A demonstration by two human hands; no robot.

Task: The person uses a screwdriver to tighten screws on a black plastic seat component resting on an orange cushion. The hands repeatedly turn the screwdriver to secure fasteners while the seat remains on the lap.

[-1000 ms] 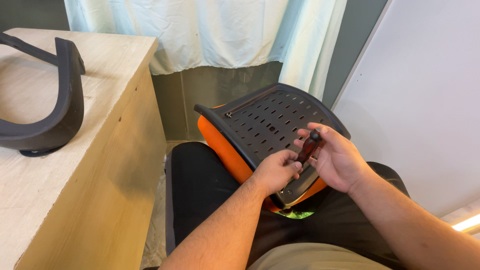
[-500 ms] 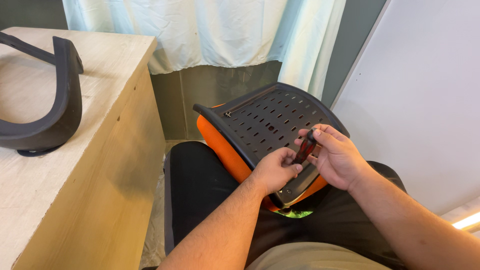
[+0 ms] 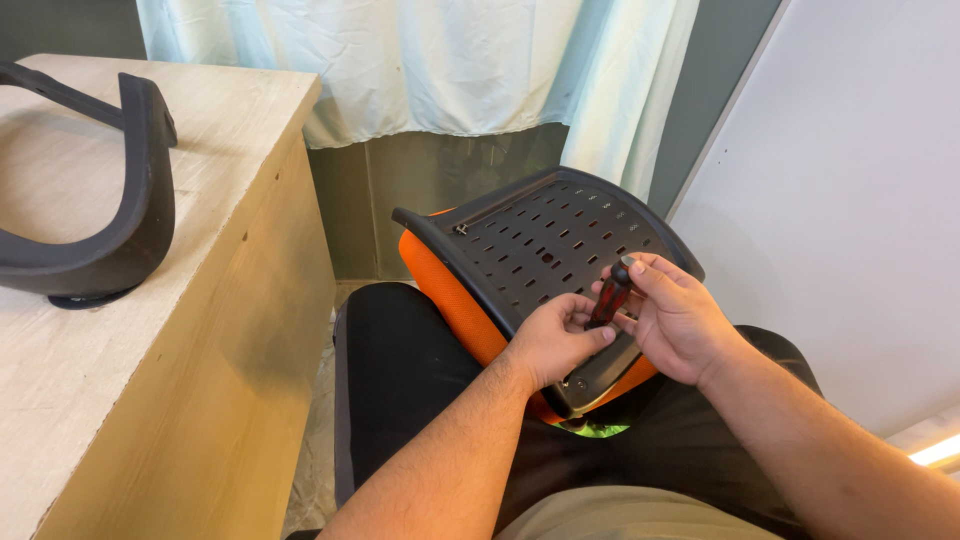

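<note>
Wooden table (image 3: 120,330) at left; black curved armrest (image 3: 120,240) lies along its near left edge. Perforated black-and-orange seat (image 3: 540,250) tilted on the lap. Right hand (image 3: 680,320) grips the screwdriver (image 3: 610,295) upright at the seat's near edge; left hand (image 3: 550,340) pinches its lower end.

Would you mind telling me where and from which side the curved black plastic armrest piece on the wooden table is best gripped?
Probably at the bend of the curved black plastic armrest piece, coming from above. It lies flat on the light wooden table, the arc is narrow enough to wrap, and nothing crowds its upper side there.
</note>
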